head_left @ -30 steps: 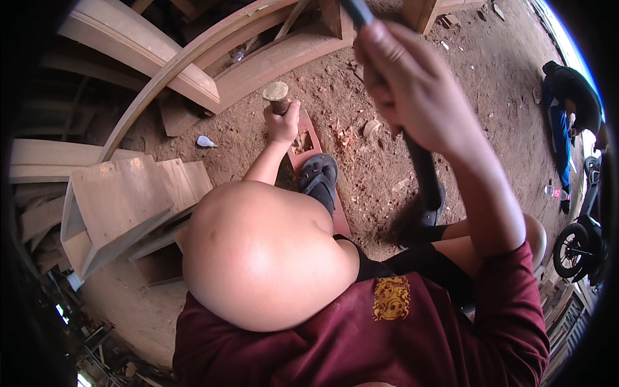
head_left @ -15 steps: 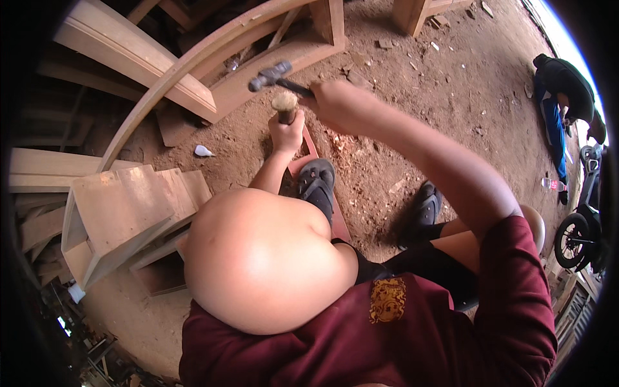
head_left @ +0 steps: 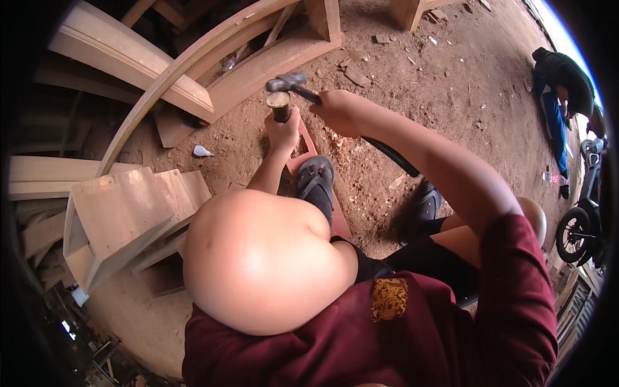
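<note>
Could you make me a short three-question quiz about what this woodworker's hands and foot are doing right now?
1. True or false: the right hand holds a dark-handled metal hammer whose head is at the chisel top.
2. The left hand grips: A) a wooden-handled chisel B) a saw C) a plastic bottle.
3. Fill in: the black sandal rests on a reddish wooden ____.

Key: 1 true; 2 A; 3 plank.
</note>
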A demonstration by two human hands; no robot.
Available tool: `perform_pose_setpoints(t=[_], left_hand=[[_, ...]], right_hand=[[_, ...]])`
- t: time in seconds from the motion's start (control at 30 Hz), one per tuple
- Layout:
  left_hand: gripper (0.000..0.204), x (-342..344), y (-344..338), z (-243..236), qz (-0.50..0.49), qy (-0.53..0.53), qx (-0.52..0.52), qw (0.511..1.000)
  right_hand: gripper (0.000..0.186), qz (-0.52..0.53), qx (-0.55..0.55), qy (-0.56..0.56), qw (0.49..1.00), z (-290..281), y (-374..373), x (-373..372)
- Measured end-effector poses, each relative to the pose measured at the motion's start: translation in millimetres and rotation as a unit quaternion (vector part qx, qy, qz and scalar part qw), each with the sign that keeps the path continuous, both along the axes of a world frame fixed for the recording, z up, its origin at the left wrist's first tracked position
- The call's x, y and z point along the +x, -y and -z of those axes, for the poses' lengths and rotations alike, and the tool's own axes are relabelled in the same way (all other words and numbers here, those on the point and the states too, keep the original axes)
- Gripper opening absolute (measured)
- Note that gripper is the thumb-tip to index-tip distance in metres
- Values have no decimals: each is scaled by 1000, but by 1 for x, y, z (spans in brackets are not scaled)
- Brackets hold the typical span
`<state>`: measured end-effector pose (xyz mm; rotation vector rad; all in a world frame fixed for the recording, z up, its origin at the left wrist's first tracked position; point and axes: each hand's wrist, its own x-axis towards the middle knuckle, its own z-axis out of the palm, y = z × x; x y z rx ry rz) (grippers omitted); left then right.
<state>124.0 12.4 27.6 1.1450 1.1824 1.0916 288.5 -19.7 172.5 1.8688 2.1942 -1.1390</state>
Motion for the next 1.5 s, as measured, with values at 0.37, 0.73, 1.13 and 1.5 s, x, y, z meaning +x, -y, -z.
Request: perform_pose_setpoints(t=[0.37, 0.73, 1.13, 1.5], left_hand=[[32, -45, -43, -8, -154, 194, -82, 965], [25, -16, 4, 6, -48, 85, 65, 993], [29, 1, 16, -3, -9, -46, 149, 988], [34, -27, 5, 16, 15, -8, 85, 996]], right_hand=[[44, 367, -122, -260, 885, -2, 51, 30], [36, 249, 162, -304, 905, -108, 46, 18], [26, 117, 240, -33, 963, -83, 33, -17], [38, 97, 419, -225, 874, -146, 15, -22]])
